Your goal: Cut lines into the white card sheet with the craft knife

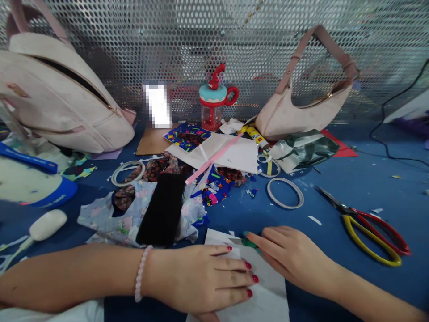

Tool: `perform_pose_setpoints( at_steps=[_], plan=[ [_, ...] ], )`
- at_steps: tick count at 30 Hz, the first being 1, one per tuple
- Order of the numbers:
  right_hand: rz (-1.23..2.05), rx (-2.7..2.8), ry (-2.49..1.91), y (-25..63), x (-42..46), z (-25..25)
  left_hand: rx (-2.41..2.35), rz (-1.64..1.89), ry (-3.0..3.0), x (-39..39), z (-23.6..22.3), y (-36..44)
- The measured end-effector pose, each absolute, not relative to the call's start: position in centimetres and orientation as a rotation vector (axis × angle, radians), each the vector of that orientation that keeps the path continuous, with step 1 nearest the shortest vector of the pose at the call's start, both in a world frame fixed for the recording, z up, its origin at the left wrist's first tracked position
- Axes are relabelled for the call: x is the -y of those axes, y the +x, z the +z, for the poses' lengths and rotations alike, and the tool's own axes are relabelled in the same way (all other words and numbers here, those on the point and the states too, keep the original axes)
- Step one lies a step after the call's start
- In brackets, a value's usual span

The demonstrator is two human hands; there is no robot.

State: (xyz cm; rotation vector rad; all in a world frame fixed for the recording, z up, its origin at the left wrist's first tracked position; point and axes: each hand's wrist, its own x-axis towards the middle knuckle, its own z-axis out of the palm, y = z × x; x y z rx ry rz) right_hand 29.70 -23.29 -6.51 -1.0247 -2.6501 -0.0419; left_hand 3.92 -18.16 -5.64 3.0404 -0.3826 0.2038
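My left hand (204,279) lies flat, fingers together, on a white sheet of paper (268,295) at the front of the blue table (355,188). My right hand (291,255) rests on the same sheet's upper edge. Its fingertips press on a small green piece (248,243) that peeks out beneath them. A pink bead bracelet (140,273) circles my left wrist. Neither hand grips anything; both are pressed against the paper.
Scissors with red and yellow handles (372,232) lie to the right. Tape rings (284,192) (128,173), patterned fabric scraps (134,214), a black strip (162,208) and folded white paper (224,154) fill the middle. Two pink bags (60,94) (301,112), a toy cup (214,100) and a glue stick (256,136) stand at the back.
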Motion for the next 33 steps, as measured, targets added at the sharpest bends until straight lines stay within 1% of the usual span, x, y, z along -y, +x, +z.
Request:
perform_pose_setpoints(
  at_steps=[3,10,33],
  plan=[
    [-0.133,2.71,-1.014,29.5,23.1,-6.5,0.373,0.227,3.051,18.2,-5.6,3.9],
    [-0.169,2.73,-0.978,29.4,22.0,-6.3,0.292,0.244,3.064,18.3,-5.6,3.9],
    [-0.119,2.744,-0.925,30.6,22.0,-6.3,0.354,0.141,3.08,17.8,-4.8,3.6]
  ],
)
